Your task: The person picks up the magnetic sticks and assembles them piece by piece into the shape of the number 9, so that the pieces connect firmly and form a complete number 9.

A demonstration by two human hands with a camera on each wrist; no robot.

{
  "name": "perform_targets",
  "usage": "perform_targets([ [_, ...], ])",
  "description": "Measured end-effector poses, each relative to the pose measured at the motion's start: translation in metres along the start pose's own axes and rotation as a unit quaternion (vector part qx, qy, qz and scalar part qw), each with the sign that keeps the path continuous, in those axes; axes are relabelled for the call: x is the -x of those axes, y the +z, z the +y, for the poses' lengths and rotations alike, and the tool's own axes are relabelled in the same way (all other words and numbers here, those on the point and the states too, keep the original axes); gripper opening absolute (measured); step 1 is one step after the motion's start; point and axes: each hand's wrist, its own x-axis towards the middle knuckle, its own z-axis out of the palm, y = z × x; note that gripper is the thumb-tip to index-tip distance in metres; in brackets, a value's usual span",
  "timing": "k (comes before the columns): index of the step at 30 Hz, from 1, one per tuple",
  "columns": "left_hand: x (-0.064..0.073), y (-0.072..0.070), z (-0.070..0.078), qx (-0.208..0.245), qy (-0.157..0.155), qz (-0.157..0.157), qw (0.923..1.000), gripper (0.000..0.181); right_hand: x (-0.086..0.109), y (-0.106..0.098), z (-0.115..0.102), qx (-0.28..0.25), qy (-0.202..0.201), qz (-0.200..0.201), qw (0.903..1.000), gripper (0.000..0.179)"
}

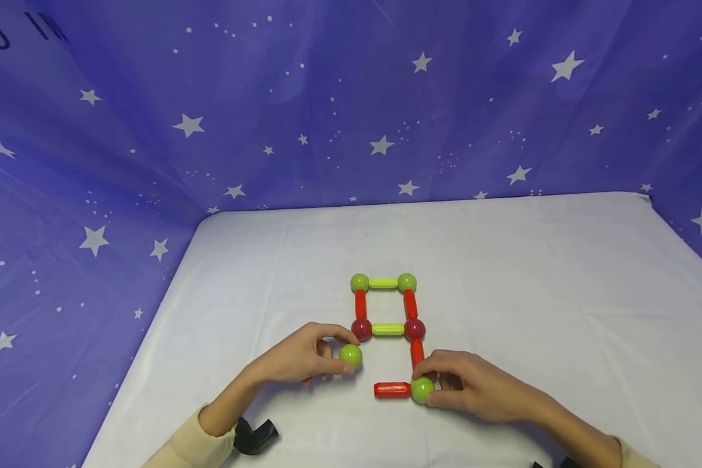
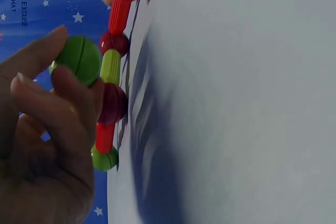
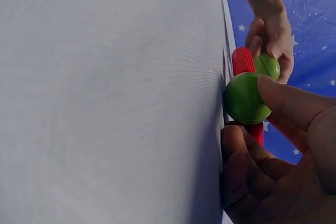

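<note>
Between thumb and fingers my left hand (image 1: 304, 354) pinches a green ball (image 1: 350, 355), just below the left dark-red ball (image 1: 361, 329). My right hand (image 1: 474, 387) grips another green ball (image 1: 423, 390) at the lower right corner of a ball-and-stick figure. From that ball a red stick (image 1: 392, 390) points left, its far end free. A second red stick (image 1: 418, 355) runs up to the right dark-red ball (image 1: 415, 329). Above is a square with yellow-green sticks (image 1: 388, 329), red sides and green top balls (image 1: 359, 282). In the left wrist view, the held green ball (image 2: 80, 60) shows a seam.
A white cloth (image 1: 503, 273) covers the table. Behind and at the sides hangs a blue star-patterned curtain (image 1: 351, 97). A black curved object (image 1: 256, 437) lies by the left sleeve (image 1: 201, 439).
</note>
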Motion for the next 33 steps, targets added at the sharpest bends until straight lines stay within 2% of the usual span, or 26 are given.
perform_targets([
  [4, 0.003, 0.009, 0.0, -0.002, 0.007, -0.036, 0.9993, 0.031, -0.001, 0.0, 0.0, -0.003, -0.001, -0.001, 1.0, 0.025],
  [8, 0.004, 0.018, 0.0, -0.01, 0.02, -0.053, 0.9983, 0.032, 0.0, 0.0, 0.0, -0.003, -0.004, 0.0, 1.0, 0.025],
  [16, 0.0, 0.027, -0.001, -0.016, 0.032, -0.065, 0.9973, 0.032, -0.001, 0.0, -0.001, -0.006, -0.001, -0.003, 1.0, 0.026],
  [33, -0.001, 0.027, -0.002, -0.033, 0.036, -0.067, 0.9966, 0.031, 0.0, 0.0, 0.0, 0.0, 0.0, -0.004, 1.0, 0.025],
])
